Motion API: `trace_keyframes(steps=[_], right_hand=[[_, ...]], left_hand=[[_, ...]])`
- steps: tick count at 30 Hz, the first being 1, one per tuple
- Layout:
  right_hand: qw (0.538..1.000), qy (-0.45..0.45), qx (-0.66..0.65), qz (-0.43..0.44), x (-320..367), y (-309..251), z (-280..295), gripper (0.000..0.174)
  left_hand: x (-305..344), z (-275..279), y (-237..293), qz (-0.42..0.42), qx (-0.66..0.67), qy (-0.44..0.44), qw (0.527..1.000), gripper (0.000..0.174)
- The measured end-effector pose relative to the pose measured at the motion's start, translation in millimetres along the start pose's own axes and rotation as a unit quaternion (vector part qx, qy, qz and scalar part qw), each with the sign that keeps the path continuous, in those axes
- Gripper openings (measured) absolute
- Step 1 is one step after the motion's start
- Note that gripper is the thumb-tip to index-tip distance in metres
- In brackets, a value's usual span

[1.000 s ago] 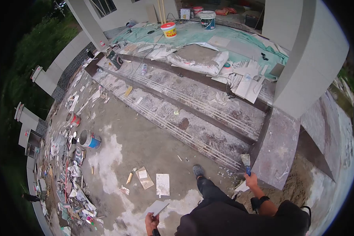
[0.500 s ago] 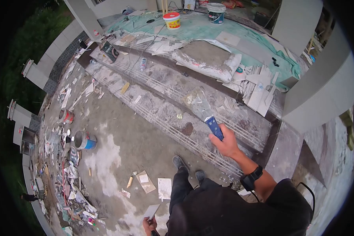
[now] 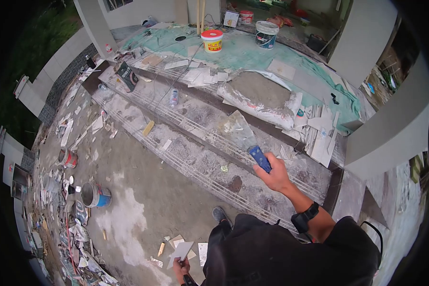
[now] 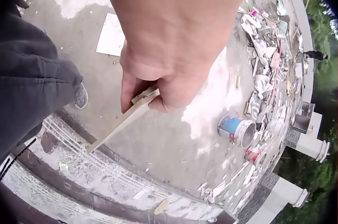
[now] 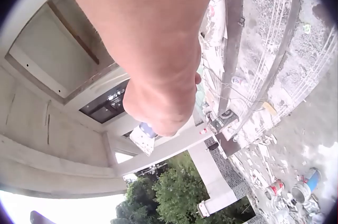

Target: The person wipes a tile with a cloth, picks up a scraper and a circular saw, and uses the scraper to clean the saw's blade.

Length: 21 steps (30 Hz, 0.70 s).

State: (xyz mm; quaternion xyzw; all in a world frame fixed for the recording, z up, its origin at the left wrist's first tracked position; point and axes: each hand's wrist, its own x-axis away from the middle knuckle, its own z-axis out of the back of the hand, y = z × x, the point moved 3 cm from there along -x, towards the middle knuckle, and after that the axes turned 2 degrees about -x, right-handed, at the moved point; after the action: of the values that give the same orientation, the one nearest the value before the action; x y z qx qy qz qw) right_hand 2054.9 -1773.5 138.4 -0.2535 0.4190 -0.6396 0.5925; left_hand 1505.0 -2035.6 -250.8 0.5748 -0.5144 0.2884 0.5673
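My right hand (image 3: 275, 175) grips the blue handle of a wide putty knife (image 3: 240, 129), held up over the steps with its smeared blade pointing forward and left. In the right wrist view the hand (image 5: 161, 102) hides most of the handle, and part of the blade (image 5: 142, 142) shows past the fingers. Low by my left side, the left hand (image 3: 180, 270) pinches a flat, pale piece of tile (image 3: 181, 250) at one edge. Seen from the left wrist, the tile (image 4: 119, 126) appears nearly edge-on, between thumb and fingers.
Debris-strewn steps (image 3: 195, 143) rise ahead to a porch with a green sheet (image 3: 176, 45). An open bag of grey powder (image 3: 262, 97), stacked tile offcuts (image 3: 319, 136) and a red-lidded bucket (image 3: 212, 42) stand there. Left lie a blue-and-white bucket (image 3: 96, 195) and rubble (image 3: 76, 233).
My right hand has swung the putty knife up and left from beside the end of the steps, then held it there. The left hand still holds the tile, turned somewhat. My feet have shifted.
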Motion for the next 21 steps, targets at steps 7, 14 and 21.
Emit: trace_keyframes(steps=[7,14,21], right_hand=[[0.996,0.084,0.015,0.007,-66.7,-5.4,-39.8,0.032],[0.960,0.034,-0.223,-0.164,-167.7,34.6,-79.8,0.017],[0.944,0.009,-0.220,-0.245,-300.9,117.5,-123.9,0.019]], left_hand=[[-22.0,-105.1,41.9,0.005,0.026,-0.024,0.999,0.034],[-42.5,-189.6,58.3,0.011,-0.072,0.006,0.997,0.033],[-70.3,-280.0,79.8,0.103,-0.049,0.047,0.992,0.034]])
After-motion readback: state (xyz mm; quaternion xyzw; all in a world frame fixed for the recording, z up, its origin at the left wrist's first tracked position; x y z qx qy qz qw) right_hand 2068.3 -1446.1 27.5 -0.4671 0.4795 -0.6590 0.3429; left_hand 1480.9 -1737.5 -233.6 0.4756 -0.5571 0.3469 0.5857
